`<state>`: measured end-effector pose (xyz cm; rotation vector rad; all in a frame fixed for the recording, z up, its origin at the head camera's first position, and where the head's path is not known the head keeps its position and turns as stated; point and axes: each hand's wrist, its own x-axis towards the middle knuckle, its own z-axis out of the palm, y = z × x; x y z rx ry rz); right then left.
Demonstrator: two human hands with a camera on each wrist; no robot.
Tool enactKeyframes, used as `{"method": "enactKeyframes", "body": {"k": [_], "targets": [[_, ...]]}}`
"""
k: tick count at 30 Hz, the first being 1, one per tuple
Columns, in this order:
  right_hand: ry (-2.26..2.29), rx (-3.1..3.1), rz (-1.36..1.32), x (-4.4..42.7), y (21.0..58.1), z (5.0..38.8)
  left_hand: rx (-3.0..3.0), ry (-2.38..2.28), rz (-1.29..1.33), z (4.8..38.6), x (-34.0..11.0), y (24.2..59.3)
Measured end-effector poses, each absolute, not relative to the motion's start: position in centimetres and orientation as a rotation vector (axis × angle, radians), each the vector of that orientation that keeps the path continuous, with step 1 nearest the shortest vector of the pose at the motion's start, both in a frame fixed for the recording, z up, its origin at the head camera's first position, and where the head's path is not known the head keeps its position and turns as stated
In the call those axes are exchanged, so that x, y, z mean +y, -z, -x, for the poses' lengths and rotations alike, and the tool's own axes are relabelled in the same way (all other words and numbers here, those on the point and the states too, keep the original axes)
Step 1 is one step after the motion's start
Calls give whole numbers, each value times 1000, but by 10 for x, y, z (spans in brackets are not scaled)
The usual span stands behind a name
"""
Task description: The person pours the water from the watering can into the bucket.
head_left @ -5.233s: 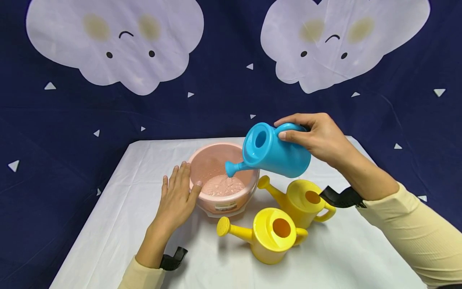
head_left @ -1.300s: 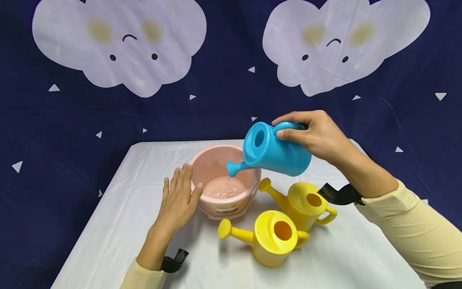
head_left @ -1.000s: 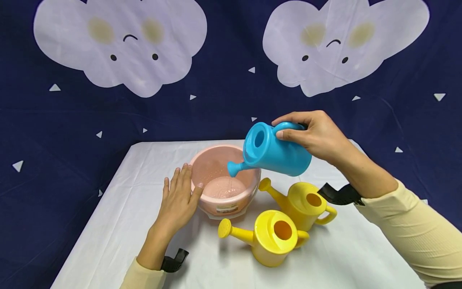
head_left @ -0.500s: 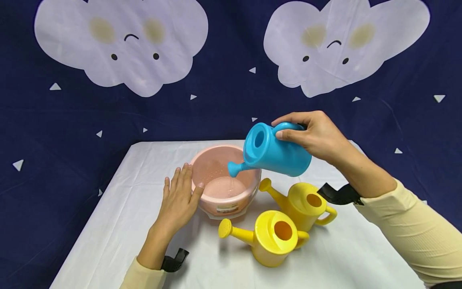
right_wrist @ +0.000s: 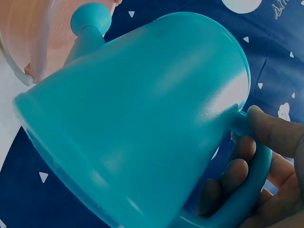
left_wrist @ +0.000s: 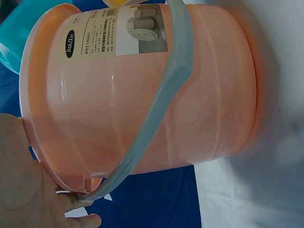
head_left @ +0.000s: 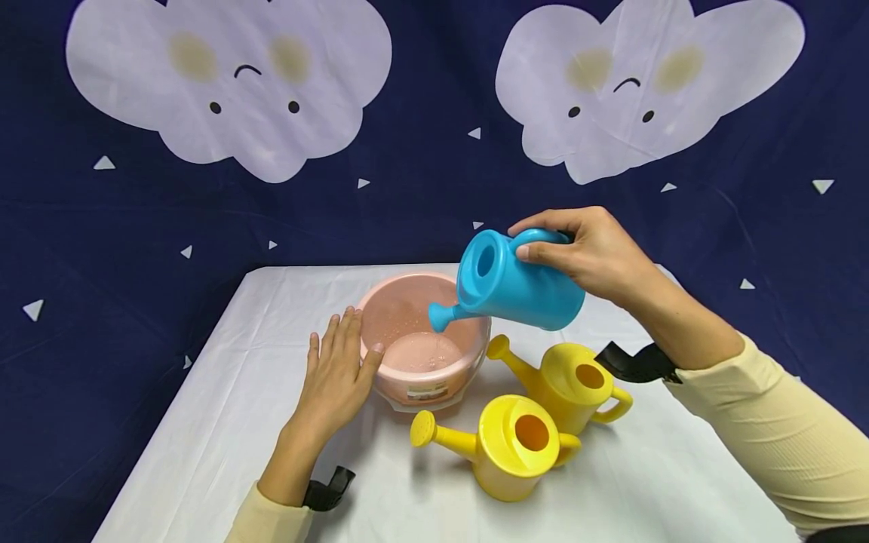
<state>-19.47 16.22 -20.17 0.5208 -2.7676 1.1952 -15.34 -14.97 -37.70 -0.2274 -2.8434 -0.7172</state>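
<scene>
My right hand [head_left: 591, 253] grips the handle of a blue watering can [head_left: 526, 286], its fingers curled round the loop in the right wrist view. The can is tilted, with its spout head [head_left: 441, 317] low over the pink bucket [head_left: 426, 377]. A little water lies in the bucket's bottom, and droplets cling to its inner wall. My left hand [head_left: 336, 377] rests with straight fingers against the bucket's left rim. In the left wrist view the bucket's grey handle [left_wrist: 161, 104] hangs down its side, near my left fingertips.
Two yellow watering cans stand upright in front of the bucket: the nearer can [head_left: 512, 452] and the farther can [head_left: 570, 381]. Their spouts point left. A white cloth [head_left: 204, 422] covers the table, and a dark blue cloud-print backdrop [head_left: 434, 204] hangs behind it.
The water falling from the spout has thinned from a splashing stream to almost nothing visible. The water's surface in the bucket is calmer. Both hands have stayed nearly still.
</scene>
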Motion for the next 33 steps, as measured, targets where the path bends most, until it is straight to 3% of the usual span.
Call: {"method": "enactKeyframes", "body": {"k": [33], "targets": [[-1139,-2788,-519,158,205,200,-2854,712,222,153,-150,377]]}}
